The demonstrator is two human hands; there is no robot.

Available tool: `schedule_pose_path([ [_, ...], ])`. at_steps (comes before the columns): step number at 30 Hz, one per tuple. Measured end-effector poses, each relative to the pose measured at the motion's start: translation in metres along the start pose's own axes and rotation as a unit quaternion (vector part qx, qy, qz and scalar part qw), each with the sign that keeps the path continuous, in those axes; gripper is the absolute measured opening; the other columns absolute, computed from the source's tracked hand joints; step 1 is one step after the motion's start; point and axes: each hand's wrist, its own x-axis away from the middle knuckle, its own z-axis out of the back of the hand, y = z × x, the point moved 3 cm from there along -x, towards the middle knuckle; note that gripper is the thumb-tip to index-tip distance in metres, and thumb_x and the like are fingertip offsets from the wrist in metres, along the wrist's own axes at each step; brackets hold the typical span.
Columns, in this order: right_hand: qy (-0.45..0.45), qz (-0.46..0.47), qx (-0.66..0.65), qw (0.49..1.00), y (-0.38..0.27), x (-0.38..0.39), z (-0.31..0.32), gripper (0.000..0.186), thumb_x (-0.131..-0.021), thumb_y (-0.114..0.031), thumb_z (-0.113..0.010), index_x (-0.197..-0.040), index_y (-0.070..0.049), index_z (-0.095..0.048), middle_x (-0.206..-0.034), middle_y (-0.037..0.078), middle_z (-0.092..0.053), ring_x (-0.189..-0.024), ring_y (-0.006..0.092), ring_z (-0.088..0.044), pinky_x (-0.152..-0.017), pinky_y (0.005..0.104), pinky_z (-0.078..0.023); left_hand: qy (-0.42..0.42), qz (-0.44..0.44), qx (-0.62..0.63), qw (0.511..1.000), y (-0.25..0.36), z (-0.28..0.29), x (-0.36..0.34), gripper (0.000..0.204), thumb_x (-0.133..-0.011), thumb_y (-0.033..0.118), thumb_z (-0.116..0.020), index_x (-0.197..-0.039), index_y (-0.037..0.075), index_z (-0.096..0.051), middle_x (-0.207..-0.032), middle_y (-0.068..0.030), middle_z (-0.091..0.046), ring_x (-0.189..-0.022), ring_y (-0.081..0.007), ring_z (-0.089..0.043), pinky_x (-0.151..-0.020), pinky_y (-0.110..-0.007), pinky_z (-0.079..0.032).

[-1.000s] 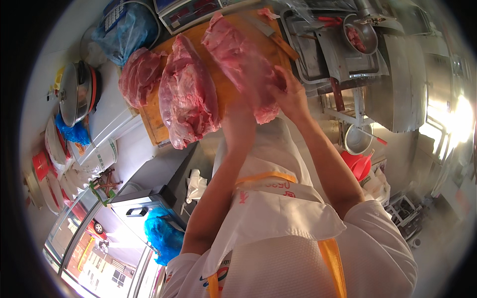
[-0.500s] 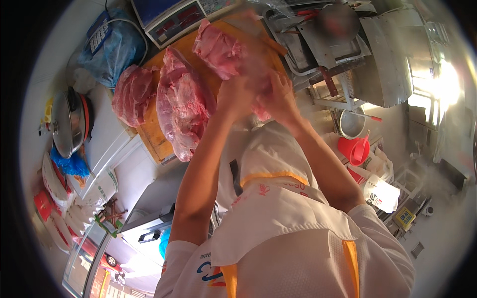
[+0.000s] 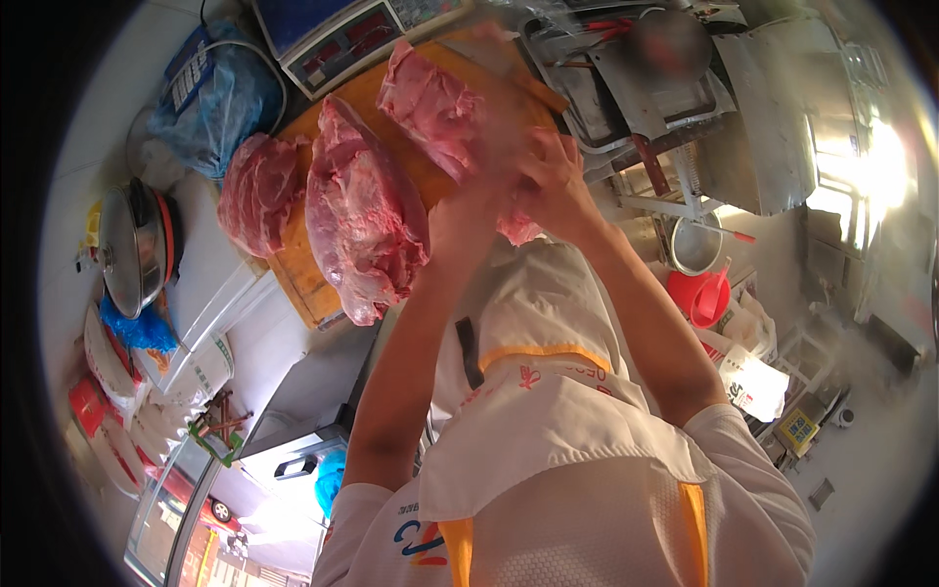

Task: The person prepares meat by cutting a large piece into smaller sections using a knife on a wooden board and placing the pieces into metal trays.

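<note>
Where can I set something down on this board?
The wooden board is bare between the middle meat and right meat, and nearer you between the left meat and middle meat. It's crowded around the left hand and right hand.

There are three raw meat pieces [image 3: 364, 210], two hands [image 3: 556, 181], one wooden board [image 3: 301, 282] and one scale [image 3: 342, 41].

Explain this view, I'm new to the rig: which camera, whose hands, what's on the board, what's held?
No robot here: a person works bare-handed. The picture comes from the left of two head-worn fisheye cameras looking down, so straight edges bend near its rim. On the wooden board lie three large pieces of raw meat. The left hand and right hand are both at the near end of the right-hand piece; blur hides how firmly they hold it.
</note>
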Motion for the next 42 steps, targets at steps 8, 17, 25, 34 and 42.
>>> schedule_pose_path([
  [8,-0.126,0.02,0.001,0.992,0.018,-0.012,0.007,0.019,-0.069,-0.02,-0.082,-0.086,-0.016,-0.077,-0.128,0.005,-0.063,-0.125,0.0372,-0.052,-0.103,0.0509,-0.043,-0.042,-0.093,-0.088,0.991,0.015,0.008,-0.009,0.021,-0.096,0.007,-0.069,-0.116,0.007,-0.076,-0.101,-0.0189,-0.076,-0.088,-0.0392,-0.074,-0.075,-0.043,-0.059],
  [17,-0.104,0.031,-0.13,0.986,0.059,-0.011,0.029,0.014,-0.071,-0.011,-0.079,-0.081,-0.013,-0.071,-0.117,0.005,-0.067,-0.118,0.0351,-0.058,-0.104,0.0445,-0.047,0.033,-0.037,-0.075,0.996,0.001,0.002,-0.001,0.018,-0.094,0.0,-0.073,-0.11,0.006,-0.076,-0.094,-0.0126,-0.072,-0.077,-0.0257,-0.072,-0.071,-0.037,-0.058],
  [25,-0.081,0.037,-0.141,0.986,0.065,-0.017,0.017,0.018,-0.072,-0.01,-0.081,-0.079,-0.009,-0.064,-0.107,0.009,-0.066,-0.104,0.0384,-0.061,-0.091,0.0468,-0.052,0.062,0.004,-0.138,0.989,0.013,0.008,0.007,0.015,-0.091,0.006,-0.072,-0.105,0.011,-0.076,-0.102,-0.0099,-0.066,-0.092,-0.0335,-0.07,-0.078,-0.044,-0.058],
  [34,-0.013,-0.084,-0.155,0.984,0.076,-0.016,0.023,0.031,-0.08,0.001,-0.075,-0.107,-0.006,-0.062,-0.105,0.014,-0.066,-0.094,0.0376,-0.064,-0.074,0.0437,-0.054,0.066,-0.054,-0.143,0.986,0.05,-0.019,-0.01,0.032,-0.085,0.004,-0.08,-0.114,0.008,-0.068,-0.102,-0.0138,-0.071,-0.086,-0.038,-0.072,-0.072,-0.046,-0.058],
  [42,0.08,0.02,0.094,0.992,0.087,-0.078,0.009,0.032,-0.089,-0.005,-0.067,-0.119,-0.007,-0.057,-0.112,0.017,-0.068,-0.107,0.0437,-0.062,-0.097,0.0513,-0.05,0.081,-0.018,-0.175,0.981,0.036,-0.038,-0.026,0.032,-0.086,0.011,-0.084,-0.113,0.006,-0.068,-0.099,-0.0137,-0.075,-0.085,-0.0342,-0.075,-0.07,-0.046,-0.059],
])
